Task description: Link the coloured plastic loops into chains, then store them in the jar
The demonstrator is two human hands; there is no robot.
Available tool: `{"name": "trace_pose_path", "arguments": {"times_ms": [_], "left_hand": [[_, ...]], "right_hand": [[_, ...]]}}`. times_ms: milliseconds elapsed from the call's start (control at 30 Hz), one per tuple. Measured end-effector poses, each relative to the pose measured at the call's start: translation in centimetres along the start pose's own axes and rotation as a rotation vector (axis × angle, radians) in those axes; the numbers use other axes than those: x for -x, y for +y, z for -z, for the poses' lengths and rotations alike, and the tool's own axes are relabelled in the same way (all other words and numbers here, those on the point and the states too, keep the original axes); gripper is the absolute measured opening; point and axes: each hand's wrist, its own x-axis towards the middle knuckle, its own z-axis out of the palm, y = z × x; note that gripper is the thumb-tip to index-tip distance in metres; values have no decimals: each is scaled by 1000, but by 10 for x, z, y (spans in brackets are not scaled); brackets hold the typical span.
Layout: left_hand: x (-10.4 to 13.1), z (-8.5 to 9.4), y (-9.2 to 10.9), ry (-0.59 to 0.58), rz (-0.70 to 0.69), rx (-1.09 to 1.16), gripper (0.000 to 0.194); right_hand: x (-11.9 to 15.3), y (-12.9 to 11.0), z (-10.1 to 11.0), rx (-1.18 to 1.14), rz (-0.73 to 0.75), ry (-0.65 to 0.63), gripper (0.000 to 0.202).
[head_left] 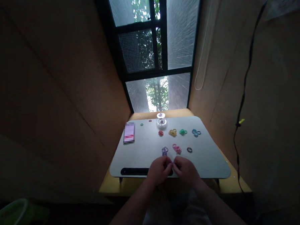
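The left hand (159, 169) and the right hand (186, 168) pinch one small purple band (172, 163), near other purple bands (165, 150).

Here at lower centre: left hand (159, 170) and right hand (187, 170), both bare, then bare forearms (134, 207) widening toward the bottom edge, and between them pale, softly creased clothing (196, 214), dim in shadow.

A small purple piece (172, 163), mostly hidden, is held just right and nearer than overlapping, round purple bands (164, 153).
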Motion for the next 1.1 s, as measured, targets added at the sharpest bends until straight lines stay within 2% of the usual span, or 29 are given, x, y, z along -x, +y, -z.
{"name": "trace_pose_path", "arguments": {"times_ms": [433, 1100], "left_hand": [[0, 0, -1, -10, 22, -3, 7], [-2, -5, -3, 51, 57, 2, 5]], "right_hand": [[0, 1, -1, 45, 9, 16, 19], [2, -1, 2, 6, 43, 1, 18]]}}
